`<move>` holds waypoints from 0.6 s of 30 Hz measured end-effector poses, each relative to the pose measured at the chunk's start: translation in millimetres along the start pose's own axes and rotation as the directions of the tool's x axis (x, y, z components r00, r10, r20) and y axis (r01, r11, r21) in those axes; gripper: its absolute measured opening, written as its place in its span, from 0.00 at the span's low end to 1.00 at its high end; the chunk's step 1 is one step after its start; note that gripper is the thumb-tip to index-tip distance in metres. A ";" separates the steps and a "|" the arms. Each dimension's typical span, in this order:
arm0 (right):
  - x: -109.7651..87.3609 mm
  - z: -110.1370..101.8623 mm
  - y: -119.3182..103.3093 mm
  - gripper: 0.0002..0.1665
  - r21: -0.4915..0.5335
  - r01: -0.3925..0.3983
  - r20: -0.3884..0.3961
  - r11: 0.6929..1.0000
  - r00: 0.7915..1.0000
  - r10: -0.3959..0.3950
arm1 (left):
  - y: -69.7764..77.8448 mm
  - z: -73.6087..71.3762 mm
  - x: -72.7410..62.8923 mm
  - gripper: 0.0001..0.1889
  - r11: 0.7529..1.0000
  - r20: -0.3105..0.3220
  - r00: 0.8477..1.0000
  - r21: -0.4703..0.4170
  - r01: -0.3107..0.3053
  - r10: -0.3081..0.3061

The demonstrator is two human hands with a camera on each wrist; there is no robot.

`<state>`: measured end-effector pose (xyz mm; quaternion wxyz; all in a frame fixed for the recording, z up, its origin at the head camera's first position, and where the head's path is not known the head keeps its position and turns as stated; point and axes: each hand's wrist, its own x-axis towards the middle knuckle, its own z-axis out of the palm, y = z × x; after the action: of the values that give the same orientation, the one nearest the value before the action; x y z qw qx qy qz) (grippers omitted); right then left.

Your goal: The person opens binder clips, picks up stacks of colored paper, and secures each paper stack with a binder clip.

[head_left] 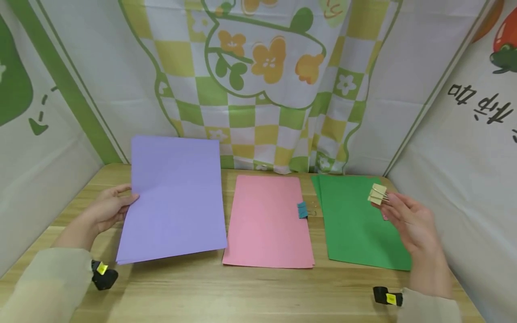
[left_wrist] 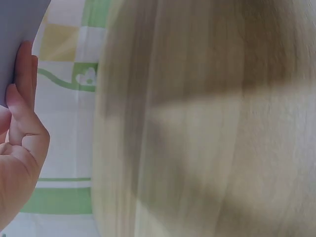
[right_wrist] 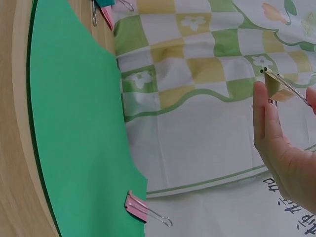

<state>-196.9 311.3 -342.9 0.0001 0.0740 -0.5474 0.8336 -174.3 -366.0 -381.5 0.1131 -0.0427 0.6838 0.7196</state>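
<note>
Right hand (head_left: 408, 220) fingers pinch cream binder clip (head_left: 378, 194) above green sheets (head_left: 355, 224), counter right edge. Purple stack (head_left: 175, 197) well left — left hand (head_left: 107, 208) grips its left edge, long axis toward far edge.

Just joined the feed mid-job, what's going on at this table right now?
A person sits at a wooden table. The left hand holds a purple paper stack tilted up by its left edge. The right hand pinches a beige binder clip above the green stack. The pink stack lies flat between them with a teal clip on its right edge.
</note>
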 end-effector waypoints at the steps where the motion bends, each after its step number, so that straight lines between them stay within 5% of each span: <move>1: 0.7 1.9 -0.2 0.13 -0.004 -0.003 0.000 1.000 1.000 0.003 | 1.1 1.3 0.2 0.11 1.000 -0.004 1.000 0.004 -0.001 0.001; 15: 17.5 39.1 1.0 0.07 -0.064 -0.023 0.091 0.998 0.995 0.029 | 14.4 28.6 3.7 0.11 0.999 -0.031 0.999 0.010 -0.034 0.035; 18: 20.4 47.5 5.1 0.08 -0.049 -0.024 0.095 0.999 0.995 0.029 | 16.4 37.9 5.5 0.20 0.998 -0.043 0.999 0.051 -0.031 0.034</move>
<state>-211.6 264.3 -326.5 -0.0355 0.1065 -0.5673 0.8158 -179.7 -328.4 -364.4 0.0874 -0.0444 0.7046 0.7028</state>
